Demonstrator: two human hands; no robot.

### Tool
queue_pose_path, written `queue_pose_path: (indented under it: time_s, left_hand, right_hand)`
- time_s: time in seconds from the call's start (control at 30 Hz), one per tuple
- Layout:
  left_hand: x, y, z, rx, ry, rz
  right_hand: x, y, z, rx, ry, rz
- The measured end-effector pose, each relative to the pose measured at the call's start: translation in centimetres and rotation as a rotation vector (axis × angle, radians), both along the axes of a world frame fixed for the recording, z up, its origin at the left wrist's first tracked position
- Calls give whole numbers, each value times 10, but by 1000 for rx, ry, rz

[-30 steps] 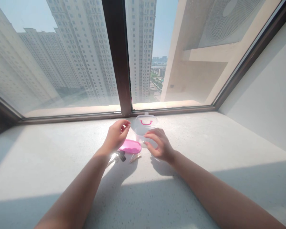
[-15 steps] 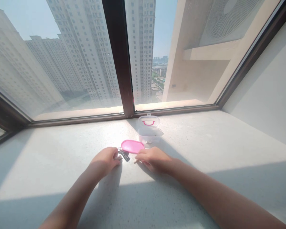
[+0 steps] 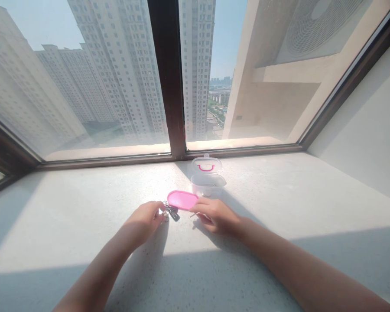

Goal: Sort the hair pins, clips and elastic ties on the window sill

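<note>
My left hand (image 3: 149,217) is closed at the left, its fingers pinched on a bunch of keys (image 3: 173,213) with metal rings and a dark piece that hangs out to the right. Just behind the bunch lies a shallow pink oval tray (image 3: 182,199). At the tray's right end is my right hand (image 3: 217,214), also closed; a small thin metal piece (image 3: 192,215), too small to name, sticks out from its fingertips. Whether these fingers touch the tray's rim I cannot tell. Behind the tray stands a clear plastic box (image 3: 205,185) with its lid raised.
The box's clear lid (image 3: 216,163) bears a pink handle (image 3: 206,169) and leans back near the window frame (image 3: 177,108). A pale speckled sill (image 3: 94,208) carries everything, crossed by bands of shadow. A white wall (image 3: 370,130) bounds the right side.
My right hand has shifted slightly right along the tray's edge, and the thin piece in its fingertips shows more clearly. My left hand stays at the keys. The view has moved a little.
</note>
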State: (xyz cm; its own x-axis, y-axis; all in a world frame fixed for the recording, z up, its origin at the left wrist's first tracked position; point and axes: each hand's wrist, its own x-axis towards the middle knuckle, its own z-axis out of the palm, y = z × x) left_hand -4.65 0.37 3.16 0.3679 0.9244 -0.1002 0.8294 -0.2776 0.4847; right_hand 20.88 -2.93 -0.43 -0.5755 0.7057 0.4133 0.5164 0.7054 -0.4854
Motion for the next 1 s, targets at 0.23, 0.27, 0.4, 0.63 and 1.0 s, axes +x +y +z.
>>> queue_pose_path:
  time_s: [0.23,0.27,0.4,0.63,1.0]
  left_hand:
    - [-2,3,7,-200,-344,-70]
    - [-1,3,9,-236,-408,-61]
    - [4,3,10,-378,-661,9]
    - [13,-2,7,-484,-894,24]
    - [23,-7,-1,-633,-1017,97]
  right_hand:
    - [-5,-2,6,-119,167,-68]
    - [-5,-2,6,-142,178,-71]
    - [-6,-2,7,-292,252,-79]
    - [-7,-3,8,-471,360,-79]
    - [-13,3,-11,-886,706,24]
